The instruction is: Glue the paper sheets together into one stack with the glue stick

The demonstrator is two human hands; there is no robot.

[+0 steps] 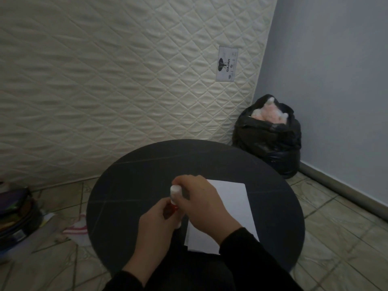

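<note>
White paper sheets point(233, 204) lie stacked on a round black table point(134, 185), right of centre, partly under my right forearm. Above the table, just left of the paper, both hands hold a glue stick point(172, 203) with a red body and a white cap. My left hand point(155, 227) grips its red lower body. My right hand point(201, 204) closes around its white cap end. Whether the cap is on tight or coming off cannot be told.
A quilted cream mattress point(126, 80) leans upright behind the table. A full black rubbish bag point(270, 139) stands in the corner at the right by a blue-grey wall. On the tiled floor at the left lie stacked books point(14, 217) and a pink-striped cloth point(77, 229).
</note>
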